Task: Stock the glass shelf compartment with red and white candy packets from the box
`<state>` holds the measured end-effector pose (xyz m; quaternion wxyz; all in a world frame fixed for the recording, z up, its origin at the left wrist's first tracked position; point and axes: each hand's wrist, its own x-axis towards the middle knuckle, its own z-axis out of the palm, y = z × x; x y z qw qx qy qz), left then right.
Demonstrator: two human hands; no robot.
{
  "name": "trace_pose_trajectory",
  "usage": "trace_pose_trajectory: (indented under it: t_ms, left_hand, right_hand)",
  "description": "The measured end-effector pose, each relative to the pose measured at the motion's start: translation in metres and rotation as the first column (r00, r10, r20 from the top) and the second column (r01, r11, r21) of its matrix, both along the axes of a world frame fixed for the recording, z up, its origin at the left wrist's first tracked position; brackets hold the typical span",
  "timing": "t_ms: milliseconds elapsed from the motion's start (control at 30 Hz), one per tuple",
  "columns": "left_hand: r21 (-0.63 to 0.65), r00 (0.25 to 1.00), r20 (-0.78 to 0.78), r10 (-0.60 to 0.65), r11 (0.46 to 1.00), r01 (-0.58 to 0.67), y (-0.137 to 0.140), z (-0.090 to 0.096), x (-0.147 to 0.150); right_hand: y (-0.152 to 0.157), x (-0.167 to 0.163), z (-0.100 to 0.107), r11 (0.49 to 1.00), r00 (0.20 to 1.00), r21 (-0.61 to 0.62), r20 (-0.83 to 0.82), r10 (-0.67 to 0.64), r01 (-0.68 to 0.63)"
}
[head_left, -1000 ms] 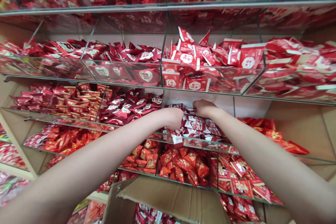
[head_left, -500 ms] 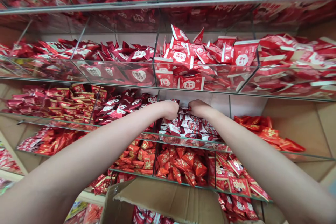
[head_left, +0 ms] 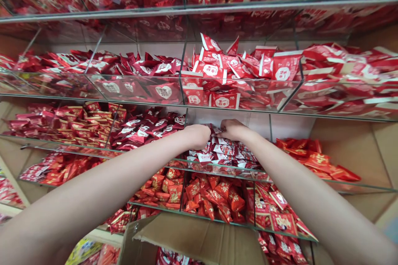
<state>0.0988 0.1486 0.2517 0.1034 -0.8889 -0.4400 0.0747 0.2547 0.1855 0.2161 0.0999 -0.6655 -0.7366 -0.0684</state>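
Nearest me, at the bottom edge, I see an open box (head_left: 199, 236) of plain brown corrugated card, its flap bent up, with red packets just showing inside. Beyond it runs a glass shelf (head_left: 217, 220) split by clear dividers, with crinkly red-and-gold foil sweets (head_left: 217, 198) heaped in its bins.

My two bare forearms reach up over that to the next shelf. There my left hand (head_left: 199, 136) and right hand (head_left: 232, 129) sit close together on top of a heap of small glossy red-and-white packets (head_left: 226, 153) in the middle bin. Both are curled with fingers tucked down into the heap; I cannot tell whether either one has actually closed on a packet.

To the left of them lie dark maroon packs (head_left: 149, 128) with white oval labels. Further up, flat red pouches (head_left: 236, 74) with white edges carry round white seals; the characters on them are too small for me to read.
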Motion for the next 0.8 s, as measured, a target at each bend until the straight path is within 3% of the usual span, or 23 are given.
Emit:
trace_pose_trajectory:
  t_ms: [267,433,567,800]
  left_hand:
    - [-0.016,0.997,0.06,-0.047,0.999,0.048,-0.006,0.004,-0.003]
    - [0.008,0.973,0.208,-0.099,0.995,0.1,-0.034,0.0,-0.042]
    - [-0.072,0.863,0.5,-0.066,0.99,0.118,-0.067,-0.034,-0.093]
    - [-0.421,0.685,0.66,0.308,0.907,-0.002,-0.114,-0.107,-0.153]
  right_hand:
    - [0.005,-0.015,0.001,0.941,0.95,0.129,0.014,0.313,-0.312]
    - [0.007,-0.021,-0.001,0.929,0.932,0.1,-0.026,0.36,-0.356]
    - [0.003,-0.02,-0.003,0.941,0.937,0.079,-0.095,0.337,-0.33]
    - [0.003,-0.022,-0.007,0.937,0.92,0.081,-0.18,0.349,-0.34]
